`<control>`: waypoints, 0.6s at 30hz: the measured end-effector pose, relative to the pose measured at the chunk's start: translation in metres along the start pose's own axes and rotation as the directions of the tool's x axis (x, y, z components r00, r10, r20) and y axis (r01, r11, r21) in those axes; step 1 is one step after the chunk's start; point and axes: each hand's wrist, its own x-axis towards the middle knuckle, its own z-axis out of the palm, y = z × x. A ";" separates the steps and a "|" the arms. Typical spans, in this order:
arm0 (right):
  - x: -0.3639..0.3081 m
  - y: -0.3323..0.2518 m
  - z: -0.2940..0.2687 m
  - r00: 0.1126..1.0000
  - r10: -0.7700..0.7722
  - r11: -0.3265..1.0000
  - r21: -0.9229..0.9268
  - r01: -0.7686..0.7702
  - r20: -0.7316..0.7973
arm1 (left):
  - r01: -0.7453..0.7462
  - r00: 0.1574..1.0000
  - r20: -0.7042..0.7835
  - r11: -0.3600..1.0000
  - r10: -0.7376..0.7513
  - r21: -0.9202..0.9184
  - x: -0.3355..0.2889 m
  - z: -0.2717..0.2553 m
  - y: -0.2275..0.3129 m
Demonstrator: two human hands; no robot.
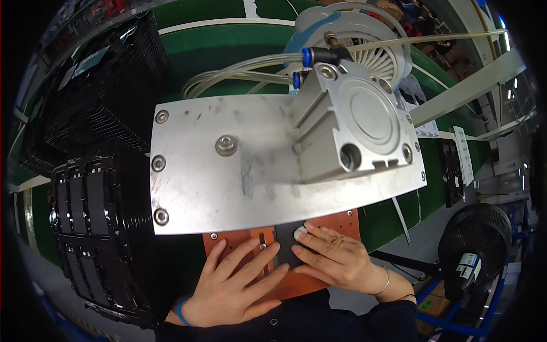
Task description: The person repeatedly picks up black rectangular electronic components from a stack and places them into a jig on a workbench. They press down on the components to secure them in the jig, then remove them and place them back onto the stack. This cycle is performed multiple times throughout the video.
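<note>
Both of my hands rest at an orange-red fixture plate [310, 285], beneath the front edge of a thick silver metal plate [228, 188]. My left hand [231, 285] lies on the fixture's left part with its fingers spread, holding nothing. A flat dark grey piece [285, 239] sits on the fixture between my hands. From the right, my right hand [339, 259] reaches over it, fingers stretched out and fingertips touching it. A small white rounded thing [299, 232] shows at those fingertips; whether it is a finger cover or a loose piece I cannot tell.
A silver pneumatic cylinder [353, 119] with clear hoses [250, 62] stands on the metal plate. Stacked black trays [97, 228] rise close on my left. Behind is a white and blue fan [387, 51]; a black round device [476, 245] is at right. The worktop [199, 48] is green.
</note>
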 end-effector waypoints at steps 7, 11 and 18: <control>0.002 0.000 -0.001 0.999 -0.036 0.999 -0.027 0.036 0.005 | 0.008 1.000 0.018 1.000 -0.008 0.016 -0.002 -0.002 0.001; 0.002 0.000 -0.001 0.999 -0.046 0.998 -0.048 0.046 0.004 | -0.001 1.000 -0.005 1.000 0.002 0.016 -0.003 0.000 0.000; 0.001 -0.020 -0.006 0.971 0.172 0.960 0.194 -0.204 0.168 | 0.014 1.000 -0.007 1.000 -0.014 -0.026 -0.001 -0.001 0.000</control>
